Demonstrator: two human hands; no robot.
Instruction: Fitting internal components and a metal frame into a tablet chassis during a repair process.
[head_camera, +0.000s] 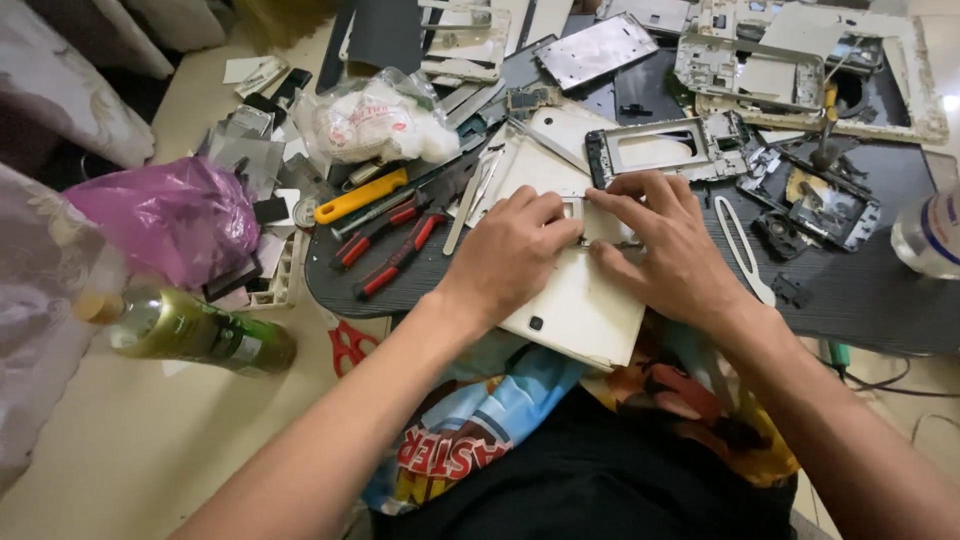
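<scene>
- One view only, from a camera worn on the person's head.
- It looks steeply down and forward over the person's lap, forearms entering from the bottom edge.
- It sits close: the hands (600, 245) fill the centre of the frame.
- The dark surface (880, 290) spans the upper and right parts; the pale floor (120, 440) takes the lower left.

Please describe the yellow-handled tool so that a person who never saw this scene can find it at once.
Start from the dark mat under the left hand. At its left end, below the clear plastic bag, lies the yellow-handled tool, slanting. The pliers beside it have red and black handles; only this handle is plain yellow.
</scene>
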